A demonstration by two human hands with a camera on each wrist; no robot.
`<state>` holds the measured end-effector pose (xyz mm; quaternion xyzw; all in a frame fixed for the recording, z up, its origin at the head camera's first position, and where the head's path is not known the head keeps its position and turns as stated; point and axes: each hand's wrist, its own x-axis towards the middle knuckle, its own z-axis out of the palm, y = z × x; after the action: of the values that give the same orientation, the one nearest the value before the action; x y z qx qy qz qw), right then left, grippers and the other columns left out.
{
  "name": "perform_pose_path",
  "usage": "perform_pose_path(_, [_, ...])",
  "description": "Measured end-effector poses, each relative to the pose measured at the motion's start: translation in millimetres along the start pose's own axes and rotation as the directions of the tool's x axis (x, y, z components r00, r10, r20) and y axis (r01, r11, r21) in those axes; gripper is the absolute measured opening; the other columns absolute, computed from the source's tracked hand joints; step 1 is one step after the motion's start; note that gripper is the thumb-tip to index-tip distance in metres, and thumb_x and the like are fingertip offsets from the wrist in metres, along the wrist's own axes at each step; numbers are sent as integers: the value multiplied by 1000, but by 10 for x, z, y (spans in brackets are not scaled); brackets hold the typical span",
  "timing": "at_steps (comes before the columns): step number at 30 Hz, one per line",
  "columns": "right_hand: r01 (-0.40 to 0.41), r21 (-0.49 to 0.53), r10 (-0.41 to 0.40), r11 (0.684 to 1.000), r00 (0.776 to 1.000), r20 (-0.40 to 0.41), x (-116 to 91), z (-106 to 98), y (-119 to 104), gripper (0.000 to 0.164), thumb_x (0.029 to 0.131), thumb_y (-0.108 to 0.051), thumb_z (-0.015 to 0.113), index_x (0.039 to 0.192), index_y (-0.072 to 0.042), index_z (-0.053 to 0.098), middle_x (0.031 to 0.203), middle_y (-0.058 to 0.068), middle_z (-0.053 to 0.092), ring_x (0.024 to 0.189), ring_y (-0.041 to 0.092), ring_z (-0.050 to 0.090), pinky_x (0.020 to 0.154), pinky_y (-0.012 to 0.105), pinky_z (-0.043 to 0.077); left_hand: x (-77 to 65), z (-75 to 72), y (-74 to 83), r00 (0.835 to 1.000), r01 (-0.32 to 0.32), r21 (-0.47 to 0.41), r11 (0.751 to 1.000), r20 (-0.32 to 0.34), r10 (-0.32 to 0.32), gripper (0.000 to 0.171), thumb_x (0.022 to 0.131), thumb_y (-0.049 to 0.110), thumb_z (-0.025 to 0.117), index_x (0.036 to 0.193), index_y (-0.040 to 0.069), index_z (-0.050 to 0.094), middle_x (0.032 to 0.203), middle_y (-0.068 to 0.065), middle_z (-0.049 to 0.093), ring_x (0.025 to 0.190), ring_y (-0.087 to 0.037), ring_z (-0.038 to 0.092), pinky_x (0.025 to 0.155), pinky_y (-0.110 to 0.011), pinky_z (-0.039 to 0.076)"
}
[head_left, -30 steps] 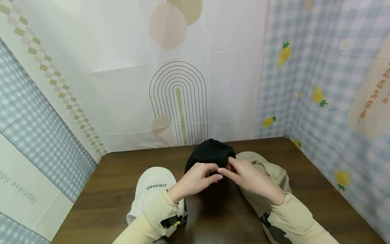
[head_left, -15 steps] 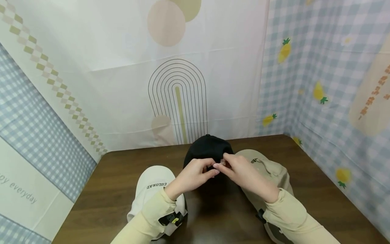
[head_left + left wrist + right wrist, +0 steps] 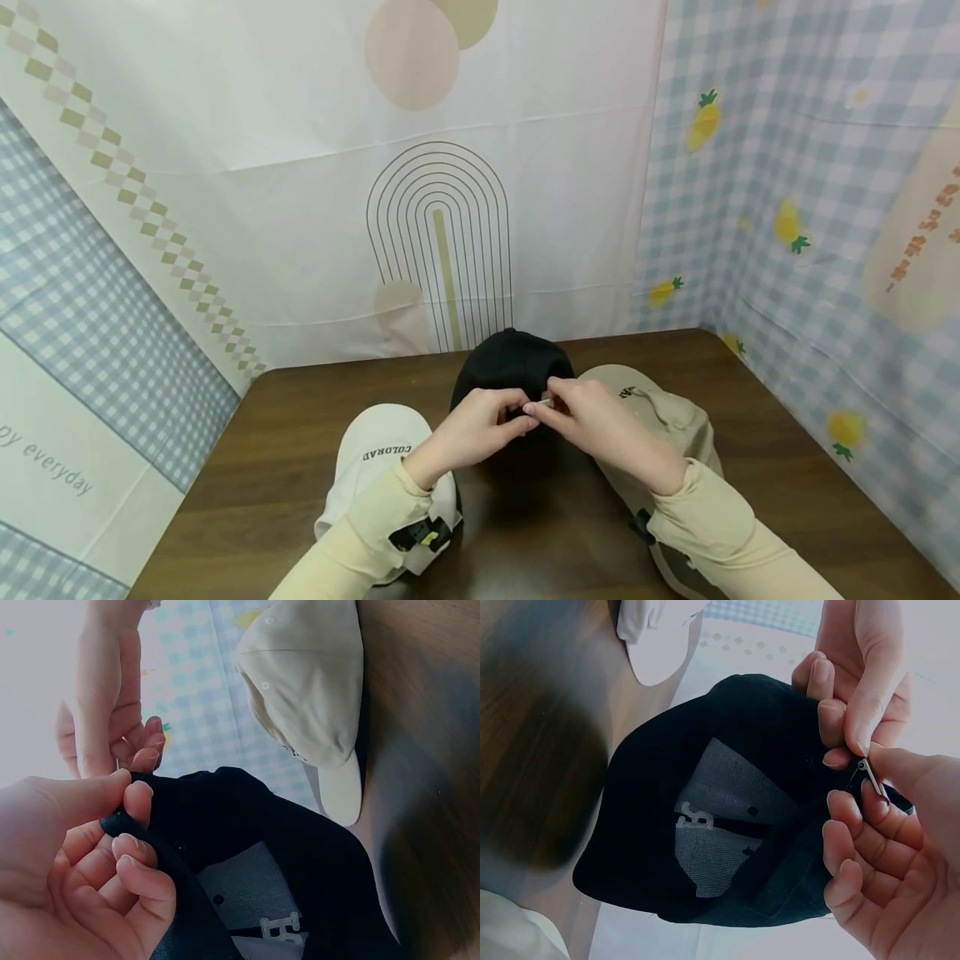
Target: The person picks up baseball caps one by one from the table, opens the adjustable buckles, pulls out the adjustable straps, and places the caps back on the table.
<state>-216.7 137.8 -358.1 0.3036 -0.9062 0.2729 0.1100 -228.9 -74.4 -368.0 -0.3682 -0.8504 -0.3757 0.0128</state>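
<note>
A black baseball cap (image 3: 517,362) is held over the middle of the table. Its dark inside faces the wrist cameras, showing a grey mesh lining (image 3: 724,787) behind the embroidery. My left hand (image 3: 476,429) pinches the back edge between thumb and fingers, the other fingers curled. Right beside it, my right hand (image 3: 607,421) pinches a small silver metal clasp (image 3: 871,778) at the same back edge. The thumbs nearly meet there. In the left wrist view the left hand (image 3: 90,855) hides part of the strap.
A white cap (image 3: 386,437) lettered COLORAD lies under my left forearm. To the right, a beige cap (image 3: 675,408) lies partly beneath my right forearm. The brown wooden table (image 3: 285,467) backs onto a printed cloth (image 3: 315,250).
Both hands have shifted slightly left with the black cap, and the light-coloured clasp now shows between the fingertips. Over the last half second the hands barely move.
</note>
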Motion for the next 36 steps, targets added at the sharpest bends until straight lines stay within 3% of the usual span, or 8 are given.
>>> perform_pose_path(9, [92,-18,-92,996,995,-30,-22,-4,-27,18,95,-18,72,83,-15,58,68,-12,49,55,0,42,52,23,40,-32,-19,13,1000,16,15,1000,-6,-16,5,98,19,67,97,16,70,70,1,58,54,-6,45,54,-22,41])
perform_pose_path(15, [110,-129,-121,986,990,-79,-47,-20,-107,19,93,-20,75,82,-18,59,71,-13,51,56,-1,41,52,22,38,-44,-36,55,999,-4,115,993,-31,7,6,98,21,68,98,15,71,67,5,55,54,-4,43,56,-22,41])
perform_pose_path(19, [109,-149,-122,983,989,-82,-46,-12,-116,19,93,-21,75,81,-19,60,70,-14,52,56,-1,42,52,22,38,-55,-65,68,999,-12,167,986,-33,18,6,97,22,69,96,17,71,69,9,56,56,-4,44,58,-22,42])
perform_pose_path(26, [89,-111,-98,990,992,-75,-40,24,-117,17,94,-22,74,82,-19,61,67,-15,50,54,-2,41,52,22,38,-78,-109,36,1000,-17,170,985,-23,21,8,96,25,71,93,18,71,67,8,56,53,-2,43,55,-22,40])
perform_pose_path(36, [73,-64,-79,995,993,-87,-50,11,-105,19,95,-25,72,80,-19,62,64,-15,48,55,-1,42,53,23,38,-97,-160,67,999,-37,232,972,-20,43,14,96,29,70,87,20,67,61,11,46,53,-1,41,54,-22,38])
